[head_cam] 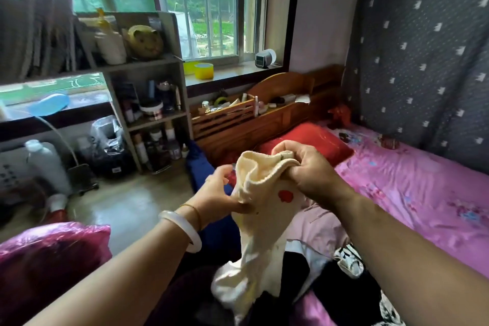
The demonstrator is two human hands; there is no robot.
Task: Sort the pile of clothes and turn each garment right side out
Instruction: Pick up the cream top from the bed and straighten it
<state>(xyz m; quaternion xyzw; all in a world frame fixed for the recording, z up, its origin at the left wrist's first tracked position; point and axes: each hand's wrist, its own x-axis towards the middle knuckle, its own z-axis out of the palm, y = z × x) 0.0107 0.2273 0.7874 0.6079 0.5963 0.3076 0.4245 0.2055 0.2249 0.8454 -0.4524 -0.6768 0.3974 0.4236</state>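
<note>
Pinching the open cuff of one cream garment (264,222), the right hand (304,167) has its grip closed tight, fingers curled over the knit edge and knuckles turned up. The left hand (217,193) grips the opposite side a little lower, thumb pressed on the cloth and fingers half curled. Both forearms reach forward, holding the garment up above the pile of clothes (330,275) on the pink bed (423,193), its lower end hanging onto the pile. The left wrist carries two bracelets: a white bangle (182,230) and a thin gold band (195,213). One red pillow (312,137) lies behind the hands.
</note>
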